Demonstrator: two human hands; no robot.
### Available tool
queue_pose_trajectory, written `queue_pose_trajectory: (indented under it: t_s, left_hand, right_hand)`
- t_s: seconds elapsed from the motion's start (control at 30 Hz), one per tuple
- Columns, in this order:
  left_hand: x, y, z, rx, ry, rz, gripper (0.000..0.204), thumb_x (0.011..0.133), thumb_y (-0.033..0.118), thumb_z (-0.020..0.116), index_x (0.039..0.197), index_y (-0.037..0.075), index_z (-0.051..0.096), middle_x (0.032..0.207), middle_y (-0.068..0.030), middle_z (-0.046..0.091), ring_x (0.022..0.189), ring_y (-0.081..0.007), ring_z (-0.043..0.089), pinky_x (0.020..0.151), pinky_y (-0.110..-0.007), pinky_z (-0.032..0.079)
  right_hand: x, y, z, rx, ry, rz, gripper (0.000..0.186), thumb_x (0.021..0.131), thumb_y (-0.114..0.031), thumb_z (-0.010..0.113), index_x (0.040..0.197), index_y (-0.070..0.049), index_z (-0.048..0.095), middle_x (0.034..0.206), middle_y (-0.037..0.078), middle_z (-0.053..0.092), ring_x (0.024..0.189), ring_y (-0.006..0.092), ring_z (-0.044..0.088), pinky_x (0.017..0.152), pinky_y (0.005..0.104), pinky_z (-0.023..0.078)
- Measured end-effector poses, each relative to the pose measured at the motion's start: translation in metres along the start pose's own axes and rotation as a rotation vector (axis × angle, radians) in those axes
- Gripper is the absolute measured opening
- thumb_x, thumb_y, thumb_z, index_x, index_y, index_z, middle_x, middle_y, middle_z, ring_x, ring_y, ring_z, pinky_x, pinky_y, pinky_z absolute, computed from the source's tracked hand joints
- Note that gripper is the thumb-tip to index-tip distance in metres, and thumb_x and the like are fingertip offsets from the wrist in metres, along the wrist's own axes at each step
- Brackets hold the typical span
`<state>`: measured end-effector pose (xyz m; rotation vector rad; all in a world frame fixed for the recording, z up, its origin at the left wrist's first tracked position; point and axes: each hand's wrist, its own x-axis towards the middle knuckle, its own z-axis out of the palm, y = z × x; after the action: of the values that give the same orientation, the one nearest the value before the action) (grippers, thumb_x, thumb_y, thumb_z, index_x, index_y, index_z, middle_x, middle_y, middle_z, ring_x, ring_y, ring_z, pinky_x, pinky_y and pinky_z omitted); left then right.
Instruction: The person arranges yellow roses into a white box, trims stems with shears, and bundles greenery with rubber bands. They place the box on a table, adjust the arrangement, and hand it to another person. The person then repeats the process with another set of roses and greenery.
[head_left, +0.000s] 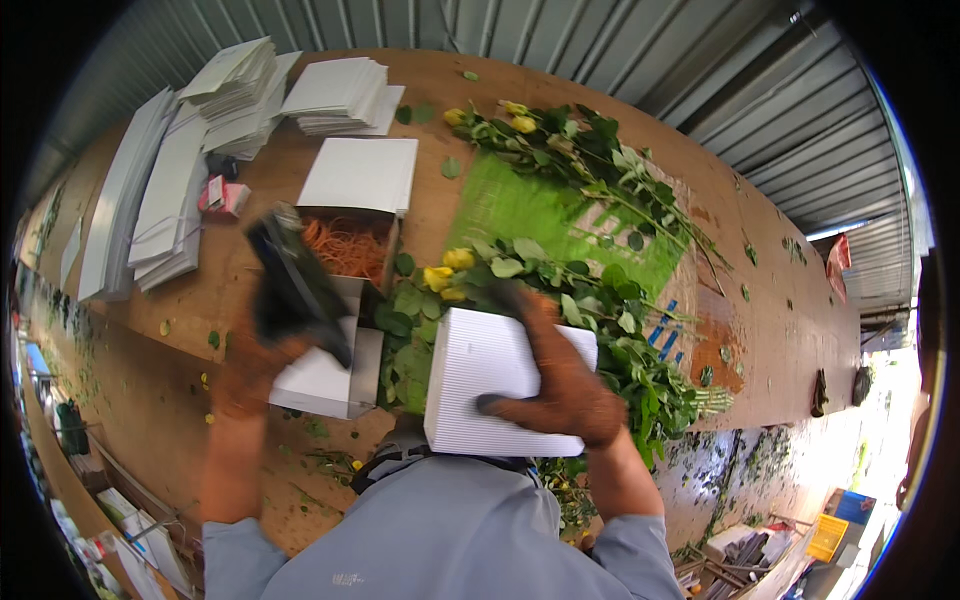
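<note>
My left hand (262,345), in an orange-brown and black glove, is closed around a long, dark stapler-like tool (305,280). Motion blurs both, so the tool's exact kind is unclear. In a matching glove, my right hand (570,385) spans a white folded piece of corrugated cardboard (475,365) in front of my body, thumb across its face and fingers over the far edge. Just beyond the cardboard lie yellow roses (445,275) with long leafy stems. Beneath the left hand is a white cardboard piece (318,380).
An open box holds orange rubber bands (345,248), with a white sheet (360,175) behind it. White cardboard stacks (165,200) stand at the left and far left. More roses (522,123) rest on a green sheet (510,205). Ribbed metal walls (800,140) border the wooden table (780,310).
</note>
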<state>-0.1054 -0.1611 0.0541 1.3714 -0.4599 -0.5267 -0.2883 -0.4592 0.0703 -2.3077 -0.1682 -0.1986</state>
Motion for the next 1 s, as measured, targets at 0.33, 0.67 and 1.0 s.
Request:
queue_pose_trajectory:
  t_s: [0.33, 0.67, 1.0]
  left_hand:
    - [0.053, -0.041, 0.211, 1.016, -0.498, 0.225, 0.052, 0.091, 0.028, 0.071, 0.135, 0.004, 0.056, 0.109, -0.0185, 0.068, 0.098, -0.0376, 0.068, 0.084, -0.044, 0.056]
    - [0.119, -0.109, 0.241, 1.031, -0.8, -0.331, 0.044, 0.087, 0.042, 0.067, 0.112, 0.008, 0.074, 0.104, -0.0181, 0.073, 0.098, -0.0366, 0.069, 0.091, -0.044, 0.054]
    - [0.108, -0.112, 0.243, 1.132, -0.741, -0.237, 0.031, 0.086, 0.036, 0.064, 0.101, 0.011, 0.076, 0.097, -0.0192, 0.072, 0.096, -0.0379, 0.069, 0.089, -0.05, 0.053]
  right_hand:
    - [-0.083, 0.119, -0.114, -0.42, -0.25, 0.464, 0.058, 0.072, -0.015, 0.072, 0.127, -0.002, 0.059, 0.108, 0.023, 0.065, 0.098, 0.0403, 0.066, 0.085, 0.0456, 0.054]
    - [-0.084, 0.158, -0.143, -0.961, -0.567, 0.087, 0.048, 0.082, -0.01, 0.065, 0.129, -0.01, 0.061, 0.115, 0.013, 0.061, 0.112, 0.0307, 0.058, 0.108, 0.0474, 0.04]
    - [0.0, 0.167, -0.118, -0.858, -0.883, -0.232, 0.024, 0.084, -0.016, 0.064, 0.108, -0.014, 0.065, 0.1, 0.014, 0.066, 0.093, 0.0316, 0.068, 0.084, 0.0462, 0.054]
